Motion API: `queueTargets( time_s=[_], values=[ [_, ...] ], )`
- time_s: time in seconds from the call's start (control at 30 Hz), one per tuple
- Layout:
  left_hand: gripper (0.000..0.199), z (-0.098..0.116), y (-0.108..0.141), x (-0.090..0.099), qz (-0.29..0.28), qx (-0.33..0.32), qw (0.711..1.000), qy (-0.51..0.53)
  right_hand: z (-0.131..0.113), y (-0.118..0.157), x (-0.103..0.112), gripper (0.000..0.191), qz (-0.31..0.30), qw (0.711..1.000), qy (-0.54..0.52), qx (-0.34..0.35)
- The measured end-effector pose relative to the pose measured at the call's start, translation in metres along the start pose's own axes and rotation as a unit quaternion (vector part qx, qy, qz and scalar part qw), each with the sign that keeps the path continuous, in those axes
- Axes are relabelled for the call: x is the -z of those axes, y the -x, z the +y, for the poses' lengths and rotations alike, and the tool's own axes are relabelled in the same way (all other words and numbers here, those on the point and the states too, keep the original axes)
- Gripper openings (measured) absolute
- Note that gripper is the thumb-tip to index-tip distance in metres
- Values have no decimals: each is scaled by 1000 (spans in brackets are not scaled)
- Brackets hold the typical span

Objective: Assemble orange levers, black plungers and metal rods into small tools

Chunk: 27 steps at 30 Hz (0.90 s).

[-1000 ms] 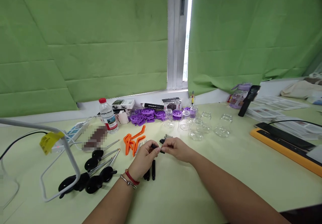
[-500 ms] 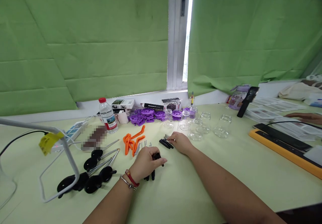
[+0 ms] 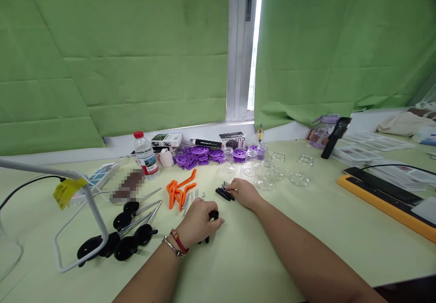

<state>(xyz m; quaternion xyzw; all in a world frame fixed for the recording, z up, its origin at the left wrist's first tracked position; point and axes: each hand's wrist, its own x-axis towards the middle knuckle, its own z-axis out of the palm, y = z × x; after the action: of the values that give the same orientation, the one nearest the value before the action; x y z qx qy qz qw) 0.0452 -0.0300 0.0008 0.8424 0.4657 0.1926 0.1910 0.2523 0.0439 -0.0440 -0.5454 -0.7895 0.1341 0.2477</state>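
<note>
My left hand (image 3: 201,222) is closed around a small black piece (image 3: 213,215), whose exact kind I cannot make out. Under its wrist side, the ends of more black pieces (image 3: 206,240) show on the table. My right hand (image 3: 245,193) rests on the table with its fingertips together at a small pile of metal springs (image 3: 225,185). What those fingers pinch, if anything, is hidden. Black tube-like pieces (image 3: 225,194) lie side by side just left of this hand. Orange plastic handles (image 3: 180,191) and thin metal pins (image 3: 186,201) lie beyond my left hand.
Black discs on metal rods (image 3: 126,247) lie at left, beside a grey bent tube frame (image 3: 91,212). Behind are a water bottle (image 3: 146,155), purple plastic parts (image 3: 195,156) and small boxes. Clear glass cups (image 3: 302,171) stand right of centre. An orange-black trimmer (image 3: 384,201) lies at right.
My left hand has turned and dropped slightly, covering more of the black pieces beneath it. My right hand stays at the springs. Another person's hand at the right edge has left view.
</note>
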Motion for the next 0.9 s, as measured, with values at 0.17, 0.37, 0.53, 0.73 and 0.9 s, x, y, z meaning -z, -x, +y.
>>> queueTargets(
  time_s=[0.17,0.37,0.53,0.73,0.9],
  values=[
    [17,2,-1,2,-14,1,1000,-6,-1,0,0,27,-6,1000,6,-5],
    [17,4,0,3,-22,6,1000,-19,-2,-1,-2,24,-11,1000,12,-10],
    [18,3,0,2,-27,10,999,-23,-3,-1,-3,24,-8,1000,14,-9],
    [18,4,0,3,-33,10,999,-25,-5,0,-1,24,-13,1000,27,-8],
    [19,2,0,1,-33,7,999,-19,-4,0,-2,25,-10,999,33,0]
  ],
)
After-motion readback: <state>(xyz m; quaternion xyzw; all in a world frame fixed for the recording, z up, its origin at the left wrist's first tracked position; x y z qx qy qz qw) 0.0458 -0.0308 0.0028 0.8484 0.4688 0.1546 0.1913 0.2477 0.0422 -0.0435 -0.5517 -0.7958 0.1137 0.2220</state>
